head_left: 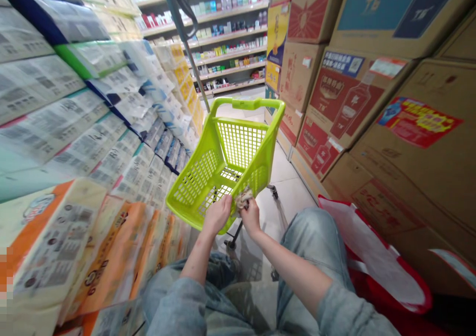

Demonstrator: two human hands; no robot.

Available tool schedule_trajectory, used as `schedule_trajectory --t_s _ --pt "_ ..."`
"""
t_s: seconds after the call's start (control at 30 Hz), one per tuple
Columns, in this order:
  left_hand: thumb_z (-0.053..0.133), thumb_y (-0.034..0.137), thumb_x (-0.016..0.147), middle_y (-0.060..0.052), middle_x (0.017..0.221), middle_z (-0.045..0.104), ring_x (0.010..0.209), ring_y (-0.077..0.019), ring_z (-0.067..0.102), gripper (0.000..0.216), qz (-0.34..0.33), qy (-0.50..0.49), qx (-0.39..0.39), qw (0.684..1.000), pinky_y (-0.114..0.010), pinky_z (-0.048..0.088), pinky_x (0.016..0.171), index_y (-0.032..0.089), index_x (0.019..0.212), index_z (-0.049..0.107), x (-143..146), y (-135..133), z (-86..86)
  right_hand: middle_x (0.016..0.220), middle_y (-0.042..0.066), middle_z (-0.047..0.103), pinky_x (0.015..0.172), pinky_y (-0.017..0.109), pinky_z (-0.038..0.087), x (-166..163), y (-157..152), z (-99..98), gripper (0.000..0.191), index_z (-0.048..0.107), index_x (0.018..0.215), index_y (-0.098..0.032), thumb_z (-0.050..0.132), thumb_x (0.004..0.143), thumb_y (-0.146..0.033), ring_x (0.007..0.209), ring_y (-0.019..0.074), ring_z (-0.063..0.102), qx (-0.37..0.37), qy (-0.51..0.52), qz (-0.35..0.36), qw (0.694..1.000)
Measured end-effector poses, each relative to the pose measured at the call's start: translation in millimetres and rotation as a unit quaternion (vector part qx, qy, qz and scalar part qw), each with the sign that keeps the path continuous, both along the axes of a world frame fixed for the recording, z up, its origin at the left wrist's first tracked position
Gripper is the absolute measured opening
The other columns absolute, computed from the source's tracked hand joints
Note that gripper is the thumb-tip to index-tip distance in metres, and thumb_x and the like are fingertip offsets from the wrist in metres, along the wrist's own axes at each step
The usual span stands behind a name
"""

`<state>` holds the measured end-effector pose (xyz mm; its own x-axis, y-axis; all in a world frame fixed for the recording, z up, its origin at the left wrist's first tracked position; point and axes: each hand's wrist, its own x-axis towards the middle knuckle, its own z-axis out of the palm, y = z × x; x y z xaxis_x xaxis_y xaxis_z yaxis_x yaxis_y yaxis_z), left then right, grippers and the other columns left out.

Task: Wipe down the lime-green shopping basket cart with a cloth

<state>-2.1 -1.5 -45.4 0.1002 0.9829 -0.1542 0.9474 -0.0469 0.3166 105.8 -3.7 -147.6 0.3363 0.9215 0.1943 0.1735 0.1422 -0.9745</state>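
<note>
A lime-green plastic shopping cart (273,135) with a latticed basket stands tilted in front of my knees; the inside of the basket holds nothing that I can see. My left hand (217,213) is closed over the near rim of the basket. Just right of it, my right hand (251,215) grips a crumpled, brownish-white rag (244,197) and presses it against the outer side of the basket. Fingers of both hands are partly hidden from view. Below the basket, dark legs and casters (231,243) show.
Wrapped paper packs (107,256) are stacked along the left. Cardboard cartons (345,98) form a wall on the right, with a red and white bag (386,256) at their foot. A grey pole (193,63) rises behind the cart, before shelves (226,33) of small boxes.
</note>
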Motion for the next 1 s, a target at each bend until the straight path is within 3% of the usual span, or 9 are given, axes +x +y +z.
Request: schedule_trajectory --t_s 0.1,0.2,0.33,0.43,0.57,0.67,0.8,0.9,1.0 --pt "0.011 0.046 0.095 -0.009 0.1 0.069 0.098 -0.0231 0.063 0.054 0.009 -0.001 -0.004 1.0 -0.03 0.043 0.078 0.021 0.104 0.058 0 0 0.5 0.092 0.007 0.061 0.081 0.034 0.045 19 24 0.3 0.033 0.055 0.103 -0.017 0.048 0.071 -0.017 0.086 0.0202 0.056 -0.021 0.005 -0.079 0.997" --pt "0.012 0.045 0.095 -0.009 0.1 0.069 0.098 -0.0234 0.063 0.052 0.013 -0.003 -0.011 1.0 -0.03 0.043 0.079 0.021 0.104 0.058 0 -1 1.3 0.103 0.013 0.057 0.089 0.036 0.041 45 55 11.8 0.037 0.055 0.111 -0.013 0.045 0.075 -0.018 0.098 0.0223 0.053 0.028 -0.037 -0.155 0.987" --pt "0.012 0.045 0.095 -0.009 0.101 0.069 0.099 -0.0236 0.063 0.052 0.008 -0.009 -0.013 1.0 -0.03 0.043 0.08 0.021 0.102 0.057 2 -2 2.2 0.106 0.012 0.053 0.094 0.034 0.039 66 85 20.5 0.031 0.062 0.103 -0.015 0.041 0.081 -0.018 0.103 0.0212 0.052 0.115 -0.112 -0.113 0.981" --pt "0.012 0.045 0.095 -0.008 0.102 0.068 0.1 -0.0231 0.062 0.051 0.004 -0.01 -0.016 1.0 -0.03 0.043 0.08 0.021 0.103 0.057 4 -2 2.4 0.107 0.013 0.054 0.094 0.034 0.04 67 84 4.7 0.029 0.065 0.096 -0.015 0.041 0.079 -0.016 0.105 0.0219 0.051 0.11 -0.148 -0.072 0.98" --pt "0.013 0.044 0.095 -0.008 0.101 0.069 0.098 -0.0229 0.063 0.051 0.008 -0.004 -0.019 1.0 -0.03 0.042 0.08 0.021 0.105 0.057 4 -1 2.0 0.097 0.011 0.06 0.086 0.034 0.043 68 62 -31.3 0.026 0.066 0.084 -0.016 0.043 0.072 -0.01 0.093 0.0219 0.055 -0.003 -0.181 -0.017 0.983" --pt "0.012 0.044 0.095 -0.008 0.098 0.069 0.096 -0.0227 0.063 0.051 0.004 -0.001 -0.014 1.0 -0.03 0.043 0.078 0.021 0.103 0.057 4 -2 1.8 0.094 0.011 0.06 0.082 0.033 0.044 75 57 -42.3 0.028 0.065 0.087 -0.016 0.044 0.069 -0.011 0.088 0.0217 0.055 -0.047 -0.161 -0.045 0.985" --pt "0.014 0.045 0.095 -0.007 0.097 0.07 0.096 -0.0211 0.063 0.051 0.008 -0.001 -0.011 1.0 -0.028 0.043 0.078 0.022 0.103 0.058 3 -3 1.8 0.095 0.011 0.056 0.086 0.036 0.043 89 82 -18.7 0.042 0.062 0.106 -0.013 0.041 0.069 -0.012 0.092 0.0229 0.053 -0.032 -0.117 -0.155 0.98" --pt "0.013 0.045 0.095 -0.007 0.099 0.069 0.096 -0.021 0.063 0.051 0.011 -0.007 -0.011 1.0 -0.029 0.043 0.079 0.022 0.103 0.059 3 -4 2.4 0.101 0.011 0.052 0.092 0.036 0.04 93 107 12.0 0.043 0.062 0.109 -0.014 0.042 0.071 -0.012 0.1 0.0225 0.051 0.033 -0.107 -0.15 0.982" --pt "0.011 0.045 0.095 -0.007 0.1 0.069 0.097 -0.0212 0.063 0.053 0.013 -0.011 -0.016 1.0 -0.029 0.043 0.08 0.023 0.104 0.058 5 -3 3.4 0.099 0.01 0.051 0.092 0.035 0.041 80 106 31.6 0.036 0.065 0.102 -0.014 0.043 0.074 -0.014 0.098 0.022 0.052 0.064 -0.108 -0.103 0.987"
